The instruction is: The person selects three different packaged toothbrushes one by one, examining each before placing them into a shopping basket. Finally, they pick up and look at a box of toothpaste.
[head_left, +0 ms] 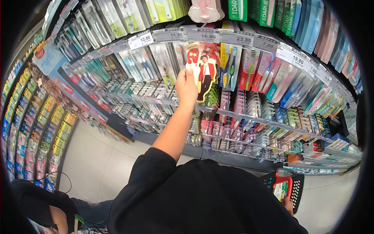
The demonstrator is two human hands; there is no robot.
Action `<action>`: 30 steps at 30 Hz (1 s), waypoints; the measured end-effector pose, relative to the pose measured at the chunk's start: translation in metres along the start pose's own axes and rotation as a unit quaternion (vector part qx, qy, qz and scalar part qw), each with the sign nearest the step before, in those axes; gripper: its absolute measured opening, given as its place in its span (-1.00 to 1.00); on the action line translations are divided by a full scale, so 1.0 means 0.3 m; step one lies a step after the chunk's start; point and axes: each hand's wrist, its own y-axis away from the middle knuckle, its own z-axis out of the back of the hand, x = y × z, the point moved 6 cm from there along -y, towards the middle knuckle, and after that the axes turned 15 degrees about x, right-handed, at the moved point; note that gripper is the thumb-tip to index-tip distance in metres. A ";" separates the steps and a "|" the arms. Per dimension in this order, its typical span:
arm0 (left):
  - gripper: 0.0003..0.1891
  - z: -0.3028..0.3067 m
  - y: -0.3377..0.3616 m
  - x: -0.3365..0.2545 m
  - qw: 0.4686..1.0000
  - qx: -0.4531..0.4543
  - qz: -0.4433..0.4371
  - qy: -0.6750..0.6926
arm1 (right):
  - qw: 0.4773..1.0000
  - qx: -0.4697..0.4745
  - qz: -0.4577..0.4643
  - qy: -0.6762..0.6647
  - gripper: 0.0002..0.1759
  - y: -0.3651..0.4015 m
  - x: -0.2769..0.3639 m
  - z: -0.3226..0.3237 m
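My left hand [187,87] reaches up to the rack, its thumb and fingers closed on a toothbrush package [207,76] printed in red and white with a picture of a person in a dark suit. The package is at the hanging row, below the 16.80 price tag [208,36]. Low on the right, my right hand [288,205] shows only in part, closed at the red handle of a black shopping basket [298,189]. Inside the basket lies a green-and-white package [281,191].
Hanging toothbrush packs [230,67] flank my left hand, with more rows below. Green Darlie packs [237,9] hang above. At lower left stands another person in black [39,206], near a green-handled cart or basket. Curved shelves [37,132] of colourful packs line the left, beyond the tiled floor [97,156].
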 end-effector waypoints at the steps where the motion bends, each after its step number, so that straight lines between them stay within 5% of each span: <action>1: -0.73 -0.007 0.007 -0.006 0.999 0.020 0.011 0.028 | 1.000 -0.006 0.002 -0.003 -0.60 -0.004 0.003 0.000; 5: -0.77 -0.078 0.092 -0.080 0.967 0.073 0.093 0.223 | 0.998 -0.057 0.022 0.017 -0.67 0.021 0.032 -0.010; 14: -0.72 -0.282 0.310 -0.179 0.892 0.218 0.250 0.306 | 0.996 -0.024 0.039 0.074 -0.68 0.016 0.053 -0.007; 17: -0.71 -0.385 0.380 -0.149 0.766 0.302 0.293 0.487 | 0.990 -0.032 0.073 0.118 -0.69 -0.034 -0.010 0.033; 20: -0.65 -0.521 0.453 -0.195 0.519 0.411 0.330 0.673 | 0.989 -0.033 0.088 0.116 -0.72 -0.076 -0.083 0.070; 23: -0.56 -0.644 0.473 -0.241 0.356 0.551 0.294 0.695 | 0.975 -0.077 0.043 0.203 -0.75 -0.076 -0.095 0.079; 30: -0.35 -0.787 0.536 -0.324 0.213 0.590 0.291 0.722 | 0.970 -0.080 0.045 0.224 -0.75 -0.059 -0.115 0.052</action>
